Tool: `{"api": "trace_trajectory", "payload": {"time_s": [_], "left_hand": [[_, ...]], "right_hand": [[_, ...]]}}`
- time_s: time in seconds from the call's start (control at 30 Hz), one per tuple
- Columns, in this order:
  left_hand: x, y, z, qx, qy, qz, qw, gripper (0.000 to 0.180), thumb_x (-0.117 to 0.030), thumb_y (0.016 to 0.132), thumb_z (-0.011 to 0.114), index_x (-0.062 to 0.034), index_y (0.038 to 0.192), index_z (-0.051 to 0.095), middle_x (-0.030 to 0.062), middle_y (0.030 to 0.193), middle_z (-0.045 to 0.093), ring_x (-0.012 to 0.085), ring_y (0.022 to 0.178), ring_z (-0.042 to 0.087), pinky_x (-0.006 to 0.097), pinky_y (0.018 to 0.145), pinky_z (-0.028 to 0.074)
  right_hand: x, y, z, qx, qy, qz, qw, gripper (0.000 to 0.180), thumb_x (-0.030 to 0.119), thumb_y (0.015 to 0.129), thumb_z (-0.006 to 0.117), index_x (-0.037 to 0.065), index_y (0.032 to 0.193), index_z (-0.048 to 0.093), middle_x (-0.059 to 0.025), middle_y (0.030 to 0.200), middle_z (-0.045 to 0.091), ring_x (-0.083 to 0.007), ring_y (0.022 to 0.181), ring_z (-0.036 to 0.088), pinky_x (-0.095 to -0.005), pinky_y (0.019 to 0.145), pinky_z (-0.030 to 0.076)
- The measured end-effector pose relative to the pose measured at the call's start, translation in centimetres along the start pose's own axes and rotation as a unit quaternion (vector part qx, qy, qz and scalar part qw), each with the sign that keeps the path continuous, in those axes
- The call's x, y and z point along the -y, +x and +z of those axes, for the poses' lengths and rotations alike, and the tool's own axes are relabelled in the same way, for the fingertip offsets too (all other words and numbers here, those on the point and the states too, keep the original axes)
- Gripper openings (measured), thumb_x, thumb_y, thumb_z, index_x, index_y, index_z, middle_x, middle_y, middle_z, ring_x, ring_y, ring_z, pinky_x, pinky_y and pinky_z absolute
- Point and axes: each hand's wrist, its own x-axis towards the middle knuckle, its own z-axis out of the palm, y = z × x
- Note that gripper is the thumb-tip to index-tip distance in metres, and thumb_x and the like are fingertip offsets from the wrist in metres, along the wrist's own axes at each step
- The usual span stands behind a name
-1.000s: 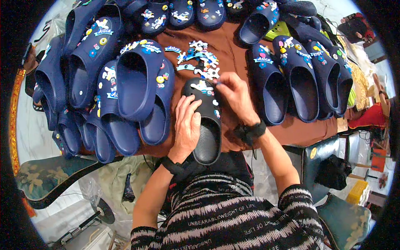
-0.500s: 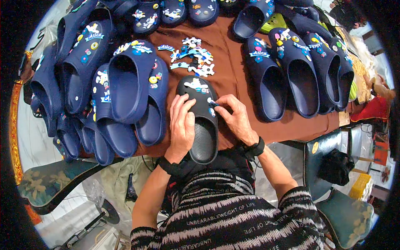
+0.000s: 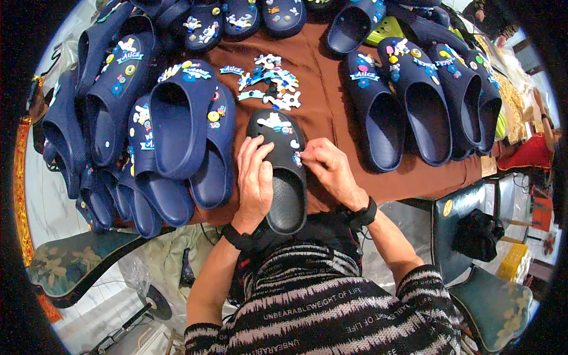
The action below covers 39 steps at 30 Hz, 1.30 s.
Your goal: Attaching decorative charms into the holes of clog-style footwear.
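Note:
A black clog (image 3: 267,133) lies on the brown cloth in front of me, toe pointing away and heel opening near my lap. White and coloured charms (image 3: 275,122) sit near its toe, and a white charm (image 3: 294,144) is on its right side. My left hand (image 3: 255,177) is wrapped over the clog's left side, fingers on the upper. At the right side, the thumb and forefinger of my right hand (image 3: 327,164) pinch together against a small colourful charm (image 3: 297,158). What is between those fingertips is hidden.
A loose pile of charms (image 3: 278,83) lies beyond the clog's toe. Navy clogs (image 3: 177,121) with charms are stacked at left, and more navy clogs (image 3: 384,121) stand at right. A lime green clog (image 3: 387,31) is at the back. A dark chair (image 3: 458,207) stands at right.
My right fingertips have moved slightly down along the clog's side, and the white charm above them is now uncovered. My left hand keeps its place on the clog.

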Motion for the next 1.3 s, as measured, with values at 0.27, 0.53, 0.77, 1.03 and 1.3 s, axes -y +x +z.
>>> {"api": "trace_trajectory", "payload": {"time_s": [0.27,0.53,0.77,1.03,1.3], "left_hand": [[-0.3,0.1,0.0,0.002,0.003,-0.006,1.000,0.036,-0.021,0.103,0.041,0.0009,0.122,0.062,0.0209,0.138,0.053,0.0417,0.136,0.042,0.049,0.115,0.031],[-0.2,-0.1,0.1,0.010,0.017,-0.023,1.000,0.041,-0.025,0.104,0.036,0.0015,0.125,0.061,0.0193,0.141,0.053,0.0376,0.139,0.041,0.046,0.118,0.026],[-0.2,0.1,0.2,0.000,0.013,-0.013,1.000,0.036,-0.019,0.101,0.041,0.0012,0.122,0.063,0.0206,0.138,0.054,0.0409,0.136,0.042,0.049,0.115,0.031],[-0.4,0.1,0.0,-0.006,0.006,-0.015,1.000,0.035,-0.018,0.101,0.042,0.0009,0.121,0.063,0.0205,0.138,0.054,0.0408,0.137,0.042,0.048,0.115,0.031],[-0.1,-0.7,0.3,-0.038,-0.039,-0.054,0.997,0.043,-0.018,0.100,0.049,0.0021,0.137,0.048,0.0247,0.143,0.045,0.0399,0.135,0.043,0.046,0.115,0.032]], "right_hand": [[-0.3,-0.7,0.5,-0.021,-0.111,-0.057,0.992,0.019,-0.006,0.082,0.069,0.002,0.099,0.069,-0.0119,0.100,0.062,-0.0297,0.090,0.065,-0.0348,0.074,0.054],[-0.1,-0.8,0.3,-0.019,0.124,0.106,0.986,0.010,0.003,0.091,0.066,-0.001,0.100,0.069,-0.0124,0.104,0.065,-0.0250,0.101,0.064,-0.0347,0.090,0.050],[0.3,0.3,0.1,0.005,0.109,0.119,0.987,0.013,0.004,0.090,0.067,0.000,0.103,0.067,-0.0133,0.104,0.065,-0.0265,0.103,0.063,-0.0351,0.092,0.049],[0.2,1.3,-0.7,0.059,-0.005,0.017,0.998,0.017,0.005,0.089,0.067,0.001,0.106,0.067,-0.0162,0.105,0.067,-0.0328,0.100,0.066,-0.0390,0.086,0.053],[0.5,1.3,-0.1,0.046,-0.030,0.065,0.996,0.018,0.007,0.092,0.065,-0.001,0.108,0.064,-0.0182,0.101,0.065,-0.0354,0.094,0.065,-0.0405,0.082,0.052]]}}
